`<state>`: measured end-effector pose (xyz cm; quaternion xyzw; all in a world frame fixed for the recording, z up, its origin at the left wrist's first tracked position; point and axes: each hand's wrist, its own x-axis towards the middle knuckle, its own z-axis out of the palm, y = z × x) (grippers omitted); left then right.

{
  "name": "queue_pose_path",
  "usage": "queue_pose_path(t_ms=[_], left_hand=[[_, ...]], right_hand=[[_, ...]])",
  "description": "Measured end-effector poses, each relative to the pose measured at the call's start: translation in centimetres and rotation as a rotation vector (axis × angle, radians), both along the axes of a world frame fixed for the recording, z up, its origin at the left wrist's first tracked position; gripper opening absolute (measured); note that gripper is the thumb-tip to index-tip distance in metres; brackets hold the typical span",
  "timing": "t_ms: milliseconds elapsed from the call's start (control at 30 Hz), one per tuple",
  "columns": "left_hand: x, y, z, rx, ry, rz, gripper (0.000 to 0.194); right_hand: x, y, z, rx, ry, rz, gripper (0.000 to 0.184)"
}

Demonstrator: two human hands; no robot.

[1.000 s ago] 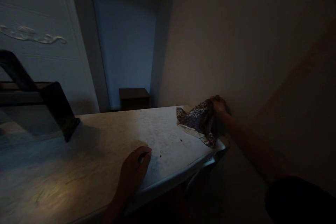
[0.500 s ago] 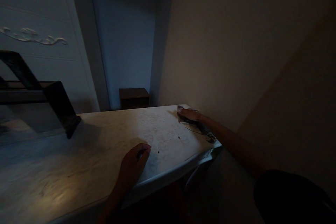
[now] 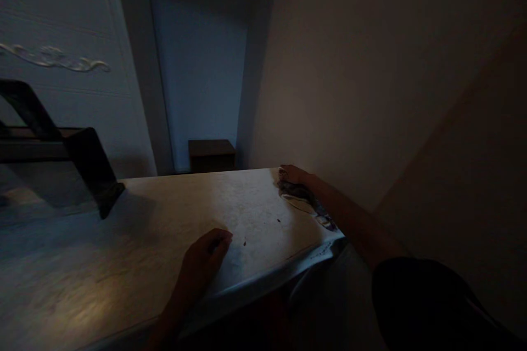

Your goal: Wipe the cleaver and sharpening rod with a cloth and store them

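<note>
A pale marbled tabletop [image 3: 164, 219] fills the lower left of the dim view. My right hand [image 3: 293, 174] lies stretched out at the table's far right corner, pressing down on a patterned cloth [image 3: 302, 200] that lies flattened along the right edge under my forearm. My left hand [image 3: 203, 258] rests on the table near its front edge, fingers loosely curled, with nothing visible in it.
A dark slanted stand [image 3: 88, 167] sits on the table at the left. A small dark cabinet [image 3: 212, 154] stands on the floor behind, against a pale wall. A plain wall runs close along the table's right side.
My right hand came down from holding the bunched cloth up against the wall, laid it flat on the table and slid toward the far corner. My left hand stayed put.
</note>
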<state>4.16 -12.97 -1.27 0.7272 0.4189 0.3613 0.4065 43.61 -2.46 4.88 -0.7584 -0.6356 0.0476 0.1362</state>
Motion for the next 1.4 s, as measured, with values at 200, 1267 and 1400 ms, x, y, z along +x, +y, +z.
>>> queue_pose_path(t_ms=[200,1267,1400], left_hand=[[-0.2,0.0,0.6,-0.045,0.01,0.029,0.04],[-0.4,-0.5,1.1,-0.029,-0.121,0.074,0.033],[-0.6,-0.8,1.3,-0.05,-0.125,0.067,0.034]], right_hand=[[0.6,0.8,0.0,-0.188,-0.171,-0.066,0.07],[-0.1,-8.3,4.2,0.226,-0.74,0.009,0.02],[-1.0,-11.6,2.4,0.343,-0.641,-0.086,0.021]])
